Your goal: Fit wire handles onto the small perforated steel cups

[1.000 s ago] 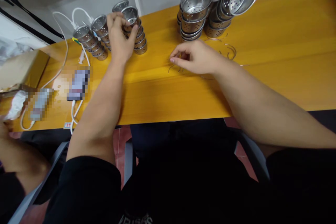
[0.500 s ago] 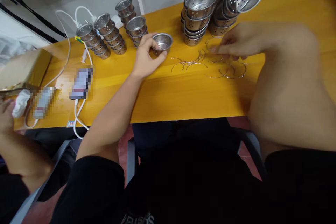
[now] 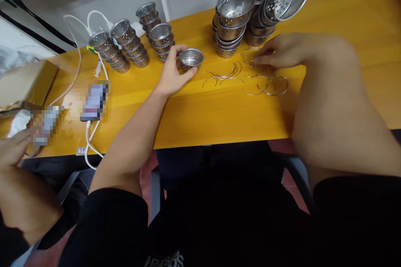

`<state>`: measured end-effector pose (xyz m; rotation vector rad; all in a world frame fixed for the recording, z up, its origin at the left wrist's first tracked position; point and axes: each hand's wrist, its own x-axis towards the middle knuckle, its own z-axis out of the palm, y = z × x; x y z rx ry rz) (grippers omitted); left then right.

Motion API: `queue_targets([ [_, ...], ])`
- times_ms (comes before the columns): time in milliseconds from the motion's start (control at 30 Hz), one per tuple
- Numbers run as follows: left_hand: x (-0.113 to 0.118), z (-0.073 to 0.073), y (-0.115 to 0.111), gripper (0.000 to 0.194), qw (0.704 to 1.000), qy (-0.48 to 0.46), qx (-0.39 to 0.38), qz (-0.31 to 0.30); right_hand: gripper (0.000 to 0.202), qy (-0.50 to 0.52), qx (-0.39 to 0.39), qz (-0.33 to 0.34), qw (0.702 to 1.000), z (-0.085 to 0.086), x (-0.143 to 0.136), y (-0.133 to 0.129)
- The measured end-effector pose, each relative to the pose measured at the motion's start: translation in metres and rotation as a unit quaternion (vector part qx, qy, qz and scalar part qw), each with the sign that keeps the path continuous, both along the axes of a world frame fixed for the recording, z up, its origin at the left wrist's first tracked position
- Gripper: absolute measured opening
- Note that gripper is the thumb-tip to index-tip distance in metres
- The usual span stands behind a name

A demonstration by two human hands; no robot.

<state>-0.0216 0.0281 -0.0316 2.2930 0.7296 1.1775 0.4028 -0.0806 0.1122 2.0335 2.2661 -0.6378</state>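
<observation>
My left hand [image 3: 172,74] is closed round a small perforated metal cup [image 3: 191,59], thumb on the near side and fingers on the far side. The cup stays upright with its mouth facing up. To the right, my right hand [image 3: 277,52] pinches at a thin wire ring [image 3: 247,51] with thumb and forefinger; its other fingers are partly hidden. Below that hand lie several more wire rings [image 3: 278,93] on the table. Between the hands, curved wire pieces [image 3: 223,77] form a loose tangle.
Stacks of perforated cups stand at the back left [image 3: 125,35] and back right [image 3: 236,8], one leaning outward. On the left are a phone [image 3: 94,102] with white cables, another phone [image 3: 48,125] and a cardboard box [image 3: 29,81]. A co-worker's hand [image 3: 14,148] is beside the second phone.
The whole view has shifted slightly. My right hand stays at the wire rings, and my left keeps the cup. At far left, the co-worker's hand has moved right, to the phone.
</observation>
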Motion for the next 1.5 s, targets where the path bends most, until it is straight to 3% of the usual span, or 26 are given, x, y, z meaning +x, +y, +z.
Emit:
queue_targets([
  [67,0.001,-0.001,0.0,0.111,1.0,-0.001,-0.002,-0.006,0.02,0.005,-0.02,0.008,1.0,-0.001,-0.011,-0.004],
  [267,0.002,-0.003,0.0,0.115,1.0,0.002,-0.019,-0.002,0.026,0.036,-0.029,0.076,0.996,0.004,-0.04,-0.015],
  [400,0.003,-0.002,-0.003,0.113,1.0,0.011,-0.021,0.007,0.067,0.085,-0.028,0.098,0.991,-0.001,-0.049,-0.017],
  [467,0.004,-0.002,-0.005,0.113,1.0,0.01,-0.017,0.003,0.077,0.089,-0.013,0.109,0.99,-0.007,-0.054,-0.017],
  [633,0.006,-0.003,-0.004,0.115,1.0,0.006,-0.009,-0.001,0.024,0.104,0.001,0.138,0.985,-0.016,-0.07,-0.017],
  [700,0.005,-0.004,-0.003,0.115,1.0,0.001,-0.006,0.004,0.014,0.087,0.017,0.145,0.985,-0.017,-0.077,-0.018],
  [833,0.004,-0.006,-0.001,0.116,1.0,0.005,-0.021,0.018,0.015,0.05,0.059,0.178,0.981,-0.022,-0.082,-0.015],
  [933,0.004,-0.007,0.0,0.112,0.999,0.009,-0.027,0.032,0.006,0.093,0.092,0.193,0.972,-0.028,-0.08,-0.012],
  [1000,0.005,-0.007,0.0,0.111,0.999,0.014,-0.024,0.041,0.012,0.131,0.105,0.189,0.968,-0.028,-0.08,-0.014],
  [1300,0.003,0.001,0.001,0.105,0.997,0.026,0.032,0.061,0.032,0.168,0.113,0.128,0.971,-0.001,-0.09,-0.037],
  [1500,0.006,0.01,-0.008,0.107,0.998,0.02,0.006,0.059,0.04,0.175,0.11,0.118,0.971,0.003,-0.094,-0.043],
])
